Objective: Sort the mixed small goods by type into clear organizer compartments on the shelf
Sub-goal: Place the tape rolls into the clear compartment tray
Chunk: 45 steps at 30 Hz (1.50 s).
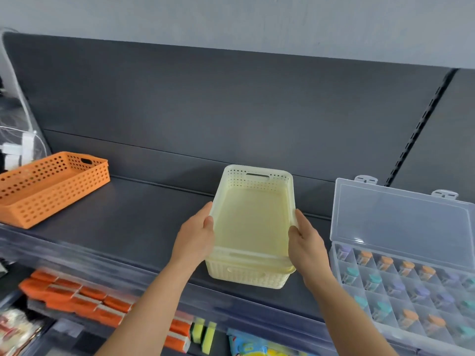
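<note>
A pale yellow perforated basket [253, 217] with nothing inside sits on the dark shelf [133, 222]. My left hand [196, 236] grips its left rim, thumb over the edge. My right hand [305, 242] grips the right rim the same way. To the right lies a clear organizer box [401, 286], its lid [403, 219] standing open. Its compartments hold small bottles with orange, teal and purple caps, grouped by colour in places.
An orange perforated basket [51, 187] with nothing in it stands at the shelf's left. A clear plastic container [18, 129] is at the far left edge. On the lower shelf lie orange packs [77, 299], yellow sponges [204, 332] and colourful packets [254, 346].
</note>
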### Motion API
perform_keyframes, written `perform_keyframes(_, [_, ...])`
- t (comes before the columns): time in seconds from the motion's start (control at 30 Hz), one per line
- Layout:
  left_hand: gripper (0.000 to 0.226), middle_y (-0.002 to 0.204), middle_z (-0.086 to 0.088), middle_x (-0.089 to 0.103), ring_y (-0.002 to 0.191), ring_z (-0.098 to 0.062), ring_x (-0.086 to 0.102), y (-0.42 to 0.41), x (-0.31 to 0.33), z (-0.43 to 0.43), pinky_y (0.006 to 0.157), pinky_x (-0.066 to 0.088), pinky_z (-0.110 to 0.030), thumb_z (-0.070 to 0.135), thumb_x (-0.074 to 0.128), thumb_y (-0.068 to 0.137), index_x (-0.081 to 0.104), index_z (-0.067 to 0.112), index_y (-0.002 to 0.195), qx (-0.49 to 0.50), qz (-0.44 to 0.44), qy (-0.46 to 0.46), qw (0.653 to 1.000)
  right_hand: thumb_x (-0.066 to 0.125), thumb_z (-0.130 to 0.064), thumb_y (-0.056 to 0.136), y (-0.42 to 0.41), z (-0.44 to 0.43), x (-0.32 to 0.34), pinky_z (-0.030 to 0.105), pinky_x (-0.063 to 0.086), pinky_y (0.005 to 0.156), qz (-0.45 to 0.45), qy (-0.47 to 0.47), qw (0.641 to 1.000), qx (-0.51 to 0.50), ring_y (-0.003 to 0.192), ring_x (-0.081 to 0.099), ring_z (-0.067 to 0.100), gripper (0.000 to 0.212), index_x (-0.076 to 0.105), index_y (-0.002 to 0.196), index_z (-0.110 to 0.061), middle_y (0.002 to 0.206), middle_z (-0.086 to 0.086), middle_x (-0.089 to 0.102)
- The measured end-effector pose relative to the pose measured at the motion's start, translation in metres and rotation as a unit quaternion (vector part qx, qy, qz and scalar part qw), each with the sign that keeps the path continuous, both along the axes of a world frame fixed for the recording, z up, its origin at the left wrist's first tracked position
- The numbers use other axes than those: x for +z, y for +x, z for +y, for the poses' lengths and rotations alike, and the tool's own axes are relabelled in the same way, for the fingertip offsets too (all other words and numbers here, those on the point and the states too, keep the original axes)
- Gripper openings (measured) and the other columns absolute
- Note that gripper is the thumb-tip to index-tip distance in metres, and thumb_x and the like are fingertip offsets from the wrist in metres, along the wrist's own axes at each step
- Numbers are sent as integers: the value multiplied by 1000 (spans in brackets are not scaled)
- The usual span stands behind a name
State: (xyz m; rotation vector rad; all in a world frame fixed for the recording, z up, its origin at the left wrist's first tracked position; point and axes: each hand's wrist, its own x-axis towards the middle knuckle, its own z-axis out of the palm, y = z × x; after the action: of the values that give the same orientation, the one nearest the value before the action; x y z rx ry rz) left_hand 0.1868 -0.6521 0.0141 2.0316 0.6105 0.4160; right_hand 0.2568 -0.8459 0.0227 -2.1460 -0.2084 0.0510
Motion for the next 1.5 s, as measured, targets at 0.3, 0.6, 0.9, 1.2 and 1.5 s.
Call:
perform_keyframes(0.3, [43, 143, 6, 47, 121, -13, 46, -60, 14, 131, 87, 33, -25, 24, 27, 103, 38, 32, 144, 41, -3, 53, 998, 27, -13, 90, -43, 133, 16, 31, 42, 60, -19, -6, 998, 58, 67, 49, 17, 46, 45, 130, -29, 75, 0, 55])
perform_keyframes(0.6, [44, 142, 2, 49, 128, -22, 45, -105, 25, 278, 102, 40, -36, 23, 27, 104, 36, 31, 146, 21, 3, 82, 996, 27, -10, 89, -85, 277, 14, 33, 39, 60, -10, 16, 998, 63, 68, 48, 21, 43, 49, 122, -26, 77, 2, 55])
perform_keyframes(0.9, [43, 143, 11, 44, 125, -8, 41, -92, 12, 361, 94, 30, -22, 18, 31, 103, 38, 29, 144, 14, -25, 61, 998, 27, -13, 90, -75, 354, 10, 29, 41, 60, -9, -6, 997, 76, 74, 54, 17, 48, 42, 134, -28, 84, -1, 58])
perform_keyframes(1.2, [43, 143, 11, 45, 127, -12, 42, -71, -5, 410, 101, 39, -32, 20, 31, 103, 38, 33, 144, -4, 16, 20, 1000, 27, -10, 87, -65, 396, -3, 32, 42, 60, 0, -46, 995, 91, 75, 55, 21, 50, 39, 133, -24, 85, 3, 58])
perform_keyframes(1.5, [48, 153, 3, 33, 135, -20, 37, -64, -15, 437, 104, 37, -35, 21, 32, 104, 23, 29, 150, -36, 96, 68, 992, 29, -11, 91, -77, 423, -14, 32, 40, 58, 16, -88, 994, 68, 67, 49, 18, 41, 37, 130, -17, 87, 7, 56])
